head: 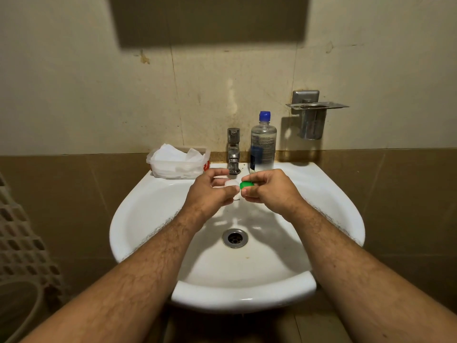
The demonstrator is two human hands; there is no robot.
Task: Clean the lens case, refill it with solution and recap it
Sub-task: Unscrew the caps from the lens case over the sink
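Note:
Over the back of the white sink (pixel 153 219) my left hand (pixel 210 191) grips the white lens case (pixel 230 183), mostly hidden by its fingers. My right hand (pixel 268 188) pinches the case's green cap (pixel 246 185) between thumb and fingers, right beside the left hand. The clear solution bottle (pixel 263 142) with a blue cap stands upright on the sink's back ledge, just right of the tap and behind my right hand.
A metal tap (pixel 234 151) stands at the centre back. A clear tub of white tissues (pixel 176 160) sits on the ledge to its left. A steel holder (pixel 312 115) hangs on the wall at right. The drain (pixel 235 238) lies below my hands.

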